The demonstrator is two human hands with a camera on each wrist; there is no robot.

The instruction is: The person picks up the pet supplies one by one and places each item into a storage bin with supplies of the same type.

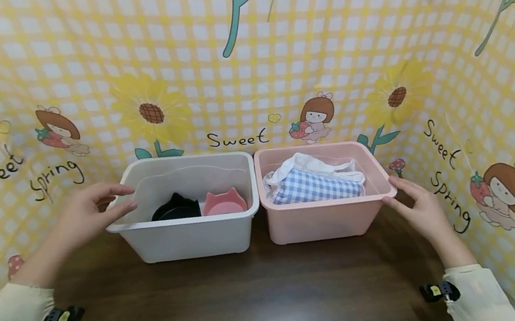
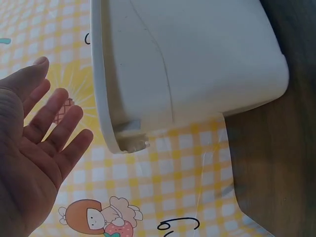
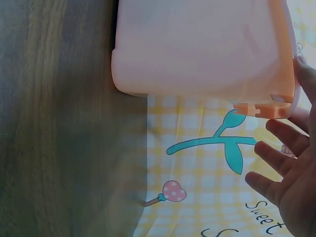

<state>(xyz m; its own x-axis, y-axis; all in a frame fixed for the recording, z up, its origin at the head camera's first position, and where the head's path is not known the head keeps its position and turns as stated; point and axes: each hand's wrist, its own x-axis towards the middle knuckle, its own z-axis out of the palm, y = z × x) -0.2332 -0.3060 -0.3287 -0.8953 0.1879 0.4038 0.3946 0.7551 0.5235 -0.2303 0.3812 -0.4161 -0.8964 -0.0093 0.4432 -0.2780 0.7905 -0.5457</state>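
Observation:
A white plastic bin (image 1: 189, 240) stands on the left; inside it are a black dish with pointed ears (image 1: 176, 208) and a pink cat-ear dish (image 1: 223, 202). My left hand (image 1: 92, 211) hovers at this bin's left end, fingers loosely extended and holding nothing. In the left wrist view its spread fingers are apart from the rim. Beside the white bin sits a pink bin (image 1: 319, 224) with folded cloth (image 1: 319, 181), blue-and-white checked with white parts. My right hand (image 1: 421, 207) touches the pink bin's front right rim corner with thumb and index fingertips, its other fingers spread.
Both bins rest near the back of a dark wooden table (image 1: 241, 305), almost side by side. A yellow-checked printed sheet (image 1: 350, 14) covers the back and sides, close behind the bins.

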